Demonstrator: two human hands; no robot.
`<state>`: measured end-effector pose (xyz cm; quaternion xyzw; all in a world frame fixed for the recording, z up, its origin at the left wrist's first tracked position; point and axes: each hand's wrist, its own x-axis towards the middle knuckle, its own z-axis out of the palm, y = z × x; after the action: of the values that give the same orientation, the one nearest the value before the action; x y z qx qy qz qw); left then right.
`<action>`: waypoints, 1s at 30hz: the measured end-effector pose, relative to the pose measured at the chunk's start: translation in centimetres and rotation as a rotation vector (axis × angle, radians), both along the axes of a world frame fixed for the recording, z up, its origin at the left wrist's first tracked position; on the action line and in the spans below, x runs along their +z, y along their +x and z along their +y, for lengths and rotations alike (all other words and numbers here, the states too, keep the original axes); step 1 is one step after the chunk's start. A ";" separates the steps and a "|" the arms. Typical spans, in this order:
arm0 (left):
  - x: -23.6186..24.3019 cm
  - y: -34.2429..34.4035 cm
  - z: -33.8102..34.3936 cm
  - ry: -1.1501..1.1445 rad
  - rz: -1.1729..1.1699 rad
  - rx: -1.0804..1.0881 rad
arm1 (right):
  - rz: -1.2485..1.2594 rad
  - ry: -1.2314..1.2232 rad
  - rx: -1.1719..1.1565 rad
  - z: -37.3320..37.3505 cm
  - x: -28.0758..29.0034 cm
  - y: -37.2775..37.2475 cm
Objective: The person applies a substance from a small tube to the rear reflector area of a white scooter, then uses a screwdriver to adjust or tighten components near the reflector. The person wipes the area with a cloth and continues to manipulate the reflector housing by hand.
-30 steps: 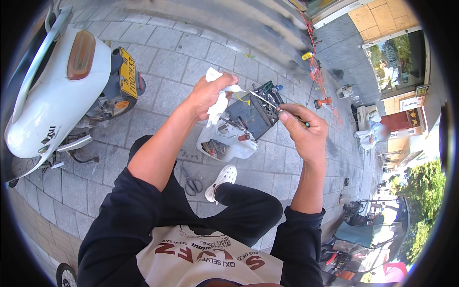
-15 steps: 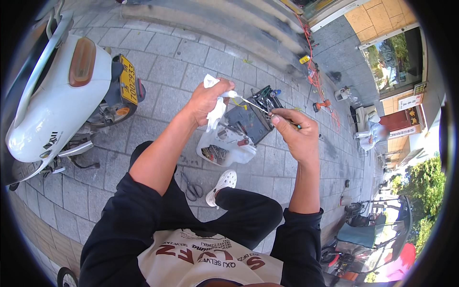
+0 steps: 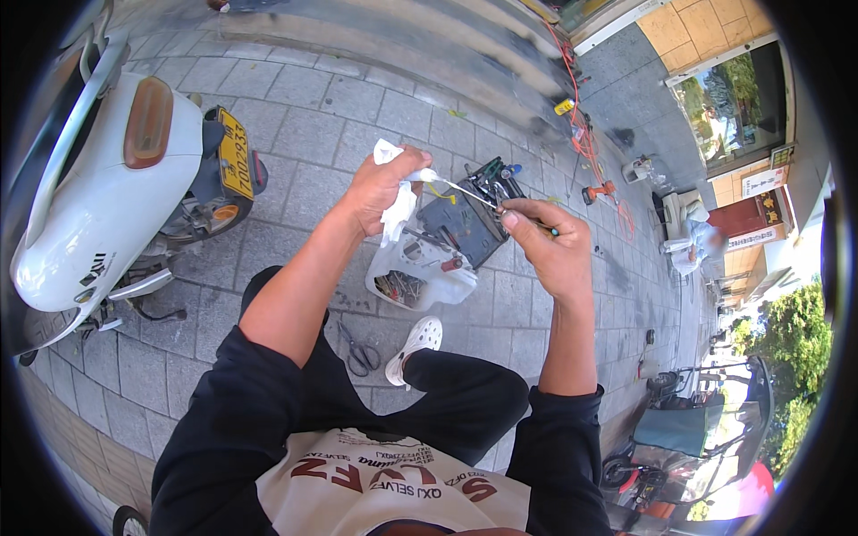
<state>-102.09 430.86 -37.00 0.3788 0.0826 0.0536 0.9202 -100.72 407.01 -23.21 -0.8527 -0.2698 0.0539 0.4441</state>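
Rod (image 3: pixel 469 193) now at white piece (image 3: pixel 427 175)

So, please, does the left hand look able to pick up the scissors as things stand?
Probably not: the left hand is occupied with white tissue or cloth, though the scissors lie uncovered on the paving.

Screwdriver (image 3: pixel 471 194) now reaches the white tube (image 3: pixel 424 175)
The narrow gap of a second ago is gone: the two appear to meet end to end, and the right hand (image 3: pixel 554 247) sits closer to the left hand (image 3: pixel 379 189).
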 end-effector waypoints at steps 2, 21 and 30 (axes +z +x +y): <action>0.2 0.0 -0.2 -0.006 0.008 0.007 | 0.004 0.003 -0.003 -0.1 0.0 0.0; 0.0 -0.1 -0.5 0.196 0.023 0.037 | -0.238 -0.200 0.108 -0.3 0.4 -0.4; -0.5 -0.2 -0.8 0.216 -0.023 0.034 | 0.153 -0.079 -0.070 -0.4 -0.4 -0.3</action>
<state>-102.33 430.09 -37.51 0.4736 0.0724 0.0821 0.8739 -100.98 406.60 -23.65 -0.8719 -0.2028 0.1137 0.4311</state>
